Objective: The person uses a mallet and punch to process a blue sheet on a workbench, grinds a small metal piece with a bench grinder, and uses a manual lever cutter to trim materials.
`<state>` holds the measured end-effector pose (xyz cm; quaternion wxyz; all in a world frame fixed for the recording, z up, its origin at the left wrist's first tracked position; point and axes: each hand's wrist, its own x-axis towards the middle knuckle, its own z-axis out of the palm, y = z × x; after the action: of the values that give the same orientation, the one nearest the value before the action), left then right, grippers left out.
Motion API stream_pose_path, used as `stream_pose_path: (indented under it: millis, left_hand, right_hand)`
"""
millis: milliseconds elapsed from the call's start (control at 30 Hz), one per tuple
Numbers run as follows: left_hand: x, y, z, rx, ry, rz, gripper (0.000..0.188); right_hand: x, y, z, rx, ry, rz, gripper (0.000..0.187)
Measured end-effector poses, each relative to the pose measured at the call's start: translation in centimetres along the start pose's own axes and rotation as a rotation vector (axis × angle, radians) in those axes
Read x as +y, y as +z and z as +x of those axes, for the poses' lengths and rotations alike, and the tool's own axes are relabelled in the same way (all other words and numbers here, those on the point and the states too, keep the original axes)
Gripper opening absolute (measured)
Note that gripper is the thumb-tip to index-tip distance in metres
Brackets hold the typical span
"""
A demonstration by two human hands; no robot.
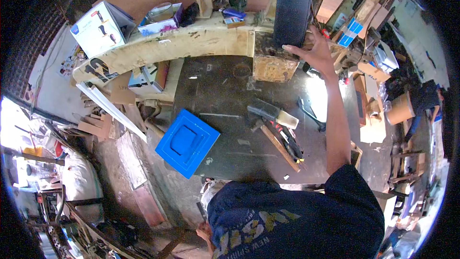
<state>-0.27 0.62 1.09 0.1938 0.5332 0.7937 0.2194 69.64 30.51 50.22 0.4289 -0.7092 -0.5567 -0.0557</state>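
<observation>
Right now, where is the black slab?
In the head view, the black slab is near the top, right of centre, beside the right hand, above the front of the wooden block.

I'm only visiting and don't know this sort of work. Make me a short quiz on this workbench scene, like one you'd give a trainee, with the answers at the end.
1. Which hand is raised to the black, flat, round-cornered device?

2. True or false: the hammer with the brown wooden handle lies to the right of the bright blue square panel.

3. Which of these is farthest left in the picture?
A) the hammer
B) the white, tent-shaped printed card stand
C) the blue panel

Key:
1. The right hand, its fingers spread.
2. True.
3. B.
</observation>
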Motion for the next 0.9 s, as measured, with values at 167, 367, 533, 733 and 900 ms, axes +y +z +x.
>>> stream_pose_path:
  millis: [167,367,533,733,900]
  left_hand:
    - [7.4,-4.3,-0.8,-0.018,-0.110,-0.390,0.024]
    - [5.3,-3.5,-0.9,0.026,-0.404,-0.720,0.023]
    - [-0.1,-2.8,0.8,0.176,-0.062,-0.321,0.021]
    - [19.7,-9.9,8.8,0.134,-0.384,-1.225,0.018]
    - [25.1,-11.4,15.1,0.092,0.201,-0.528,0.012]
  right_hand:
    - [1.7,-0.3,-1.4,0.014,-0.090,0.012,0.087]
    - [0.6,-0.6,-1.7,0.037,0.012,0.037,0.091]
    - [-0.1,1.1,-1.5,0.037,0.018,0.069,0.086]
    - [-3.3,1.8,-7.1,0.522,-0.024,-0.014,0.037]
    - [-6.2,10.7,-14.4,-0.373,0.124,0.118,0.043]
